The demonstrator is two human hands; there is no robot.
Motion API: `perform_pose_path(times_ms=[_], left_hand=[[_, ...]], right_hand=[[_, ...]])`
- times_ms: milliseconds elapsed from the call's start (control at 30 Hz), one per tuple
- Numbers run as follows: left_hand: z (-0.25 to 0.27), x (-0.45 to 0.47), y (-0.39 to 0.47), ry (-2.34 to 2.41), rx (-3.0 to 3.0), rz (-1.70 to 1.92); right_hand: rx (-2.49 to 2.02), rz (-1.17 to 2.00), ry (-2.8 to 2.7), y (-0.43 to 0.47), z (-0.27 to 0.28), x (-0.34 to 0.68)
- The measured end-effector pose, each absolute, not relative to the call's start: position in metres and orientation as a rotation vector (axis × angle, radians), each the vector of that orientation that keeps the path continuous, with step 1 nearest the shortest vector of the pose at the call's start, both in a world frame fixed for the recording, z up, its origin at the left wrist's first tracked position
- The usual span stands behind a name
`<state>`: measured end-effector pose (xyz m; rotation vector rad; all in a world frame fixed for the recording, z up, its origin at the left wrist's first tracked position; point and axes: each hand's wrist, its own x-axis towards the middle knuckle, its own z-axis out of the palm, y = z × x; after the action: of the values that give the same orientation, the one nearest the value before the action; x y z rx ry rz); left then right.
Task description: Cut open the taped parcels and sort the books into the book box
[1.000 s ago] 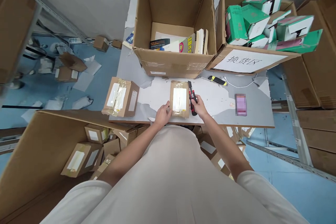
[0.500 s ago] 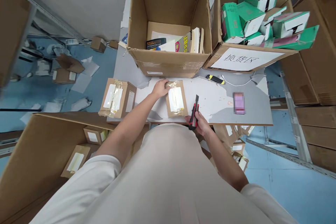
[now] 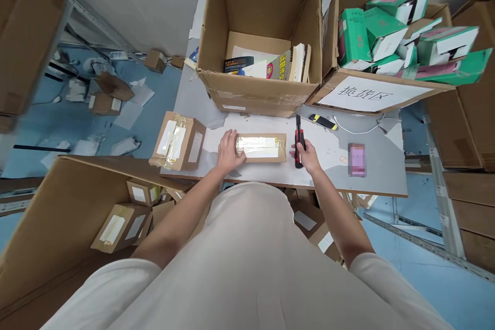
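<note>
A small taped cardboard box [image 3: 281, 157] with a white label lies lengthwise across the table in front of me. My left hand [image 3: 229, 151] grips its left end, thumb along the near edge and fingers over the far side. Just off the box's right end, my right hand [image 3: 307, 157] is wrapped round a red and black utility knife [image 3: 298, 147]. The knife points away from me, its tip close to the large open carton. A second knife, yellow and black [image 3: 324, 122], lies on the table beyond my right hand.
A taped carton [image 3: 178, 142] stands at the table's left. Behind are a large open box [image 3: 247, 93] holding books and a carton [image 3: 328, 67] of green boxes. A blurred pink item [image 3: 357, 160] lies right. A deep bin [image 3: 69, 185] with parcels is at lower left.
The small box has turned from pointing away from me to lying sideways. My left hand has moved to its left end, and my right hand with the knife has shifted right and away from me.
</note>
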<state>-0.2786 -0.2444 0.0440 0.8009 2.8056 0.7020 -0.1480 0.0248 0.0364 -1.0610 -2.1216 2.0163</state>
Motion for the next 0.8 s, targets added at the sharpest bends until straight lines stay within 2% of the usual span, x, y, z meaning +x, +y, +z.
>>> perform_pose_path(times_ms=[100,200,500,800], left_hand=[[0.044,-0.285,-0.237,2.597,1.239,0.451],[0.041,-0.287,-0.232,2.549,1.332,0.344],[0.038,-0.286,-0.222,2.632,1.25,0.332],[0.031,-0.288,-0.218,2.659,1.18,0.431]], right_hand=[[-1.098,1.941,-2.305,0.027,0.041,-0.115],[-1.051,2.064,-2.329,0.023,0.041,-0.092],[-0.983,2.357,-2.205,0.019,0.038,-0.087],[-0.852,2.451,-2.462,0.05,0.034,-0.082]])
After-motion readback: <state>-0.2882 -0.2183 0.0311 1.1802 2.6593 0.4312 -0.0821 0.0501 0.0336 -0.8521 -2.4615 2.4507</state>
